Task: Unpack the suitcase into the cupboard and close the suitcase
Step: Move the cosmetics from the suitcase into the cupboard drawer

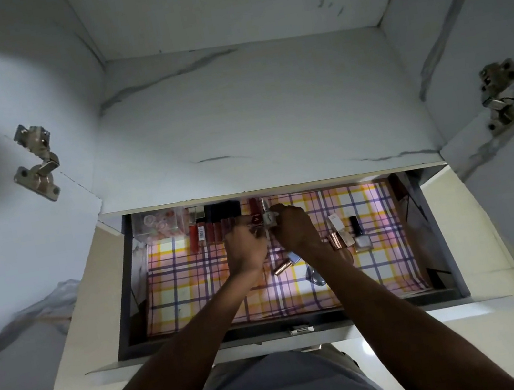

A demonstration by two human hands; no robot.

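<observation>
So the cupboard point(255, 110) stands open, white marble-look panels with grey veins, both doors swung out on metal hinges point(36, 162). The shelf above the drawer is bare. The suitcase isn't in shot at all.

Everything sits in the pulled-out drawer point(121, 285), dark grey walls, lined with a plaid sheet point(197, 293) in pink, yellow and purple. Along the drawer's back wall, at the left: a clear plastic box point(159, 226) with round bits inside, then a row of reddish lip tubes point(207, 233) lying side by side. Toward the drawer's right side there's a little cluster: a nail polish bottle point(359, 233) with a black cap, a copper-coloured tube point(336, 241) and a pale flat stick just beside it. Another copper tube point(282, 267) lies near the drawer's middle, partly under the right forearm.

Loads of open liner in the drawer's front half and left side, so plenty of room there.

Both arms reach straight in over the drawer's front edge. The left hand point(245, 247) and right hand point(293, 228) meet near the back wall, fingers curled, pinching a small silvery cosmetic item point(270, 220) between them. Can't tell exactly what it is.
</observation>
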